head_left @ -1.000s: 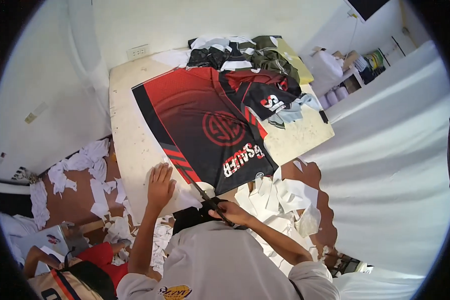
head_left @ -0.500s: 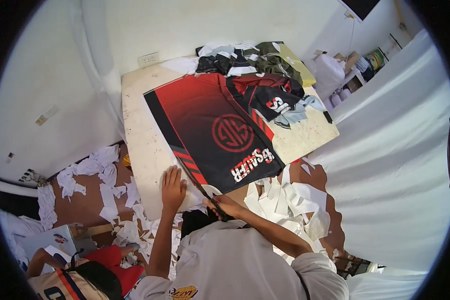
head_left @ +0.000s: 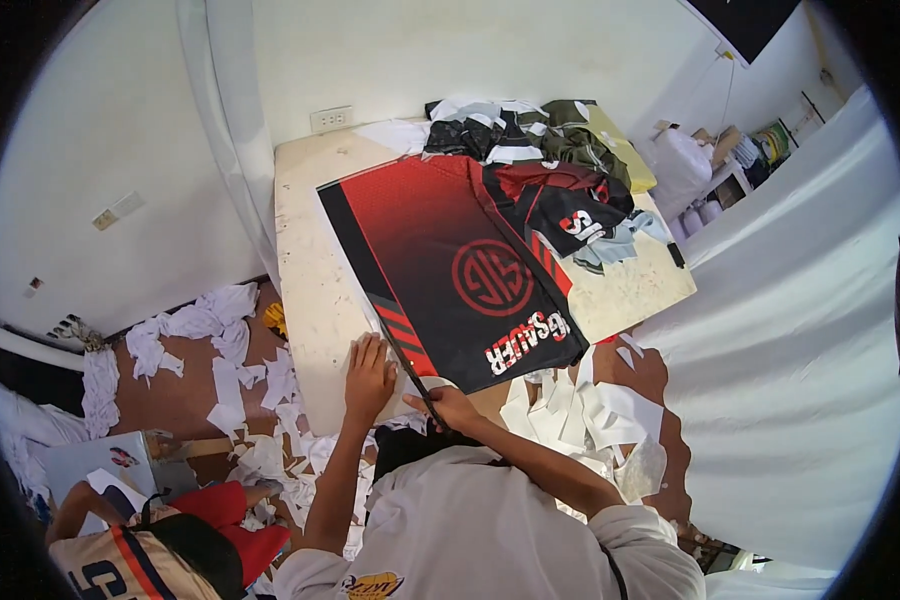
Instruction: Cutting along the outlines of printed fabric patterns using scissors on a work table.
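Note:
A large red-to-black printed fabric panel (head_left: 420, 270) lies flat on the pale table (head_left: 305, 250), with a round emblem and striped side bands. My right hand (head_left: 450, 408) grips long dark scissors (head_left: 411, 368) at the table's near edge. Their blades point away from me along the panel's left margin, by the striped corner. A white strip of the fabric curls up beside the blades. My left hand (head_left: 370, 380) rests flat and open on the table, just left of the scissors, fingers pointing away.
Crumpled jersey pieces (head_left: 570, 215) and a dark pile of clothes (head_left: 510, 130) cover the table's far side. White scraps (head_left: 590, 410) litter the floor. Another person (head_left: 160, 545) sits at the lower left by a grey box (head_left: 105, 465). A white curtain (head_left: 790, 350) hangs at right.
The whole view has shifted, so the table and fabric appear farther right. My right hand stays on the scissors near the panel's lower left corner, and my left hand remains flat on the table.

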`<state>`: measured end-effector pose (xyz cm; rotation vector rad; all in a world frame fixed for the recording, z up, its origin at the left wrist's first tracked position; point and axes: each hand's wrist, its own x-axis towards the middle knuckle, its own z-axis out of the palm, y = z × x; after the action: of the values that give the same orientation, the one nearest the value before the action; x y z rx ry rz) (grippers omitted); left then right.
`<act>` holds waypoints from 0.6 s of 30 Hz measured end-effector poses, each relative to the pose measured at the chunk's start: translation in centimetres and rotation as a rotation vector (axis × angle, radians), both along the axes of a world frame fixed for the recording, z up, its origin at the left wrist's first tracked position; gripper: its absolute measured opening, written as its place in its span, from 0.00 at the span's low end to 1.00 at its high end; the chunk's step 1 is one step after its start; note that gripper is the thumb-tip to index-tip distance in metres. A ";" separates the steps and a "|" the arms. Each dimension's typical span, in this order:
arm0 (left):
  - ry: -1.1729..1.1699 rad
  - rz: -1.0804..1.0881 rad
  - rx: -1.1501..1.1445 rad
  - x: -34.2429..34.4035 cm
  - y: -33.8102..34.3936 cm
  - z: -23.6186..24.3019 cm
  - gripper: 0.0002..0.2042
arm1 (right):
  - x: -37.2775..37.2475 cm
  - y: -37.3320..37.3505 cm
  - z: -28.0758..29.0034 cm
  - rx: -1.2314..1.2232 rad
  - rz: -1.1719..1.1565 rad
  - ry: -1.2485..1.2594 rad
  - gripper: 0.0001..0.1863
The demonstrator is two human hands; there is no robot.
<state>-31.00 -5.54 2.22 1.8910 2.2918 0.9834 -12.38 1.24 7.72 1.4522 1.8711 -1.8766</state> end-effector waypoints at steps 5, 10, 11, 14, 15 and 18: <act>-0.002 0.001 0.008 0.0 0.1 0.1 0.20 | -0.2 0.6 -1.5 0.060 0.051 -0.033 0.33; 0.036 0.015 0.022 -0.1 0.0 -0.3 0.20 | -0.5 0.9 -0.8 0.033 0.034 -0.013 0.30; 0.023 0.020 0.012 -0.1 -0.2 -0.3 0.20 | -0.7 0.9 -0.5 -0.031 0.007 0.012 0.29; 0.011 0.026 0.009 0.0 0.2 -0.3 0.19 | -1.4 1.7 -1.1 -0.101 -0.033 0.007 0.28; 0.006 0.029 0.001 0.0 0.2 -0.2 0.19 | -1.6 2.0 -1.7 -0.098 -0.039 0.011 0.28; 0.009 0.007 -0.018 -0.2 0.4 0.1 0.18 | -2.3 2.7 -2.6 0.049 -0.002 0.046 0.28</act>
<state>-31.17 -5.12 2.32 1.8859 2.3058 0.9532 -14.67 3.90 5.16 1.4383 1.9501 -1.8932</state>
